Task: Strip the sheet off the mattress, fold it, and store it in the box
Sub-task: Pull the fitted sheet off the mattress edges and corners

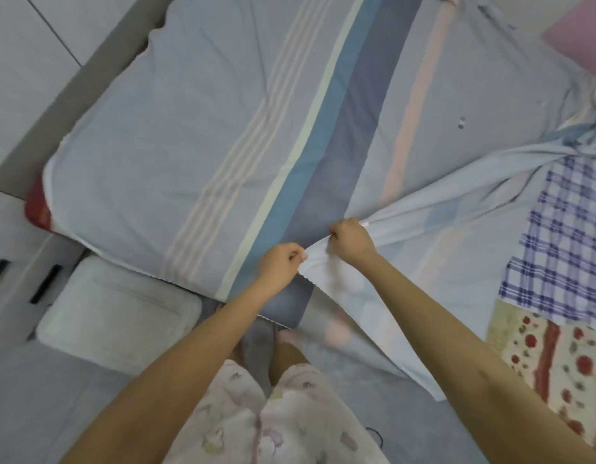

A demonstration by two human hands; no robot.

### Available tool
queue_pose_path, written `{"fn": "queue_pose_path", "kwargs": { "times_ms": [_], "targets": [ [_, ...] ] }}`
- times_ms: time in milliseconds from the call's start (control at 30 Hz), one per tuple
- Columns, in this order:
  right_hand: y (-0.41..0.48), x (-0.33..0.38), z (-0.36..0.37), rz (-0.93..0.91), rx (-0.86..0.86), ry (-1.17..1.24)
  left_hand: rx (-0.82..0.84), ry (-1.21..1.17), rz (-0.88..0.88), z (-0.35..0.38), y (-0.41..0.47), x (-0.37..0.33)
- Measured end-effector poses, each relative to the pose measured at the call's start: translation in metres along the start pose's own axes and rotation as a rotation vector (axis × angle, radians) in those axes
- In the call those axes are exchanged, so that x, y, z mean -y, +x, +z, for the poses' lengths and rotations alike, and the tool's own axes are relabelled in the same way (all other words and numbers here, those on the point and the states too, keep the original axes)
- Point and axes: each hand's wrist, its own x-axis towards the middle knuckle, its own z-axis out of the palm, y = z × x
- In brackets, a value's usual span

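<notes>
A pale blue sheet [196,135] with cream, pink and dark blue stripes covers most of the mattress. Its near right part is pulled loose and bunched, baring a blue checked cloth [570,236] and a floral mattress cover [550,363] on the right. My left hand [279,266] pinches the sheet's white hemmed edge at the near side of the bed. My right hand [351,241] grips the same edge a little to the right, fingers curled round the gathered cloth. A white lidded storage box [119,313] sits on the floor at the bed's near left corner.
A white cabinet with dark handle slots [19,283] stands at the left. A red patch of mattress [39,209] shows at the left corner. Pink bedding [577,35] lies at the far right. Grey floor [55,396] surrounds my legs.
</notes>
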Motion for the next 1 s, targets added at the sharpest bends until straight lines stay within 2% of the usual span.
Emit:
{"fn": "queue_pose_path", "kwargs": {
  "times_ms": [233,433,500,600,633,700,800,867,1000],
  "targets": [
    [0.06,0.021,0.055,-0.065,0.147,0.111,0.039,0.084,-0.061,-0.021,0.047,0.064],
    [0.133,0.025,0.116,-0.092,0.188,0.142,-0.047,0.043,-0.046,-0.021,0.112,0.13],
    [0.158,0.026,0.13,-0.089,0.227,0.156,0.023,0.049,-0.077,-0.026,0.134,0.152],
    [0.196,0.034,0.142,-0.105,0.309,0.193,0.225,0.035,-0.19,-0.043,0.168,0.187],
    [0.211,0.037,0.148,-0.107,0.306,0.21,0.235,0.092,-0.2,-0.055,0.183,0.198],
    [0.238,0.045,0.15,-0.091,0.201,0.262,0.065,0.246,-0.14,-0.084,0.216,0.213],
    [0.298,0.065,0.149,-0.054,-0.007,0.381,-0.369,0.395,-0.028,-0.142,0.289,0.224],
    [0.347,0.086,0.144,-0.058,-0.096,0.409,-0.531,0.471,-0.03,-0.18,0.342,0.228],
    [0.403,0.119,0.128,0.102,-0.051,0.427,-0.508,0.614,-0.25,-0.22,0.394,0.229]
  ]
}}
